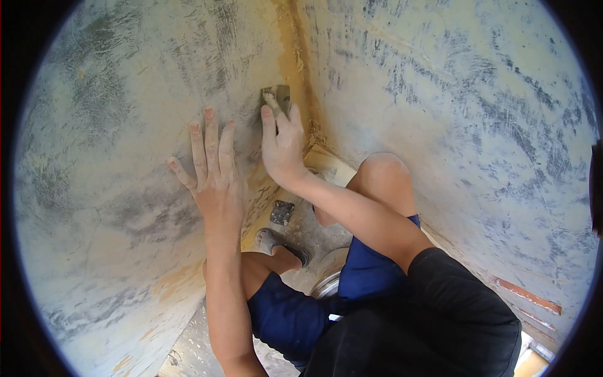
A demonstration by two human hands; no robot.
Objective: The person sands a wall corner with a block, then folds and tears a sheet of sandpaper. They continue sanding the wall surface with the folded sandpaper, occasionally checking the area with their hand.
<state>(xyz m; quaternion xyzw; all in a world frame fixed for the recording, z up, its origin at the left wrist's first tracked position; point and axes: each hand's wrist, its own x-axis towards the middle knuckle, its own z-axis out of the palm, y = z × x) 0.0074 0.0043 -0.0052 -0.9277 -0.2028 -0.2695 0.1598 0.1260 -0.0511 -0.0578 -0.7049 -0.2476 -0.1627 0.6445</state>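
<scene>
My left hand [212, 164] lies flat with fingers spread against the left wall [107, 157], a pale, grey-smeared plaster surface. My right hand [282, 141] presses a small brown sanding pad [280, 95] against the same wall, right beside the yellowish corner seam [296, 60]. The fingers cover the lower part of the pad. The right wall [452, 107] meets the left one at that seam. My knees in dark blue shorts [370, 264] are bent below, and I am crouched in the corner.
A dusty floor [301, 232] shows between the walls, with a small dark square piece [282, 212] lying on it, my sandalled foot [276, 242] and a round metal rim [326, 286] under my legs. A reddish strip [527, 296] runs low along the right wall.
</scene>
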